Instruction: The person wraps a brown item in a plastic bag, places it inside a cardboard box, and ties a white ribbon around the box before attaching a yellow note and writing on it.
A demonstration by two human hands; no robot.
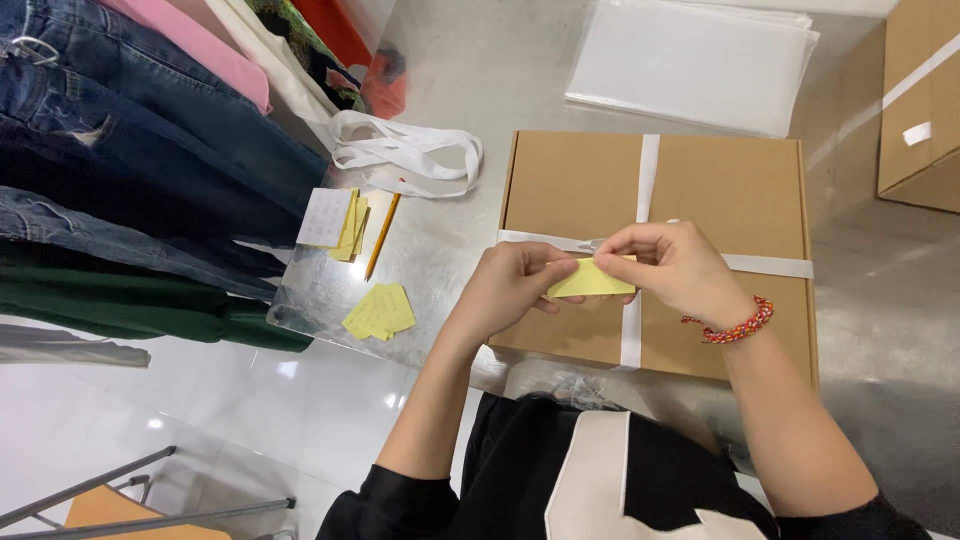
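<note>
Yellow slip (588,281) is pinched between both hands above the box (740,190); left hand (512,283) fingers pressed on its left end, right hand (672,268) fingers closed on its top right edge; beaded bracelet (738,325) is worn on the right wrist; box is bound crosswise with white tape (647,170) and sits on the tabletop (480,80); more yellow slips (380,312), a pencil (382,235) and a white strap (405,152) lie to the left; folded jeans (120,110) are stacked beside them.
</note>
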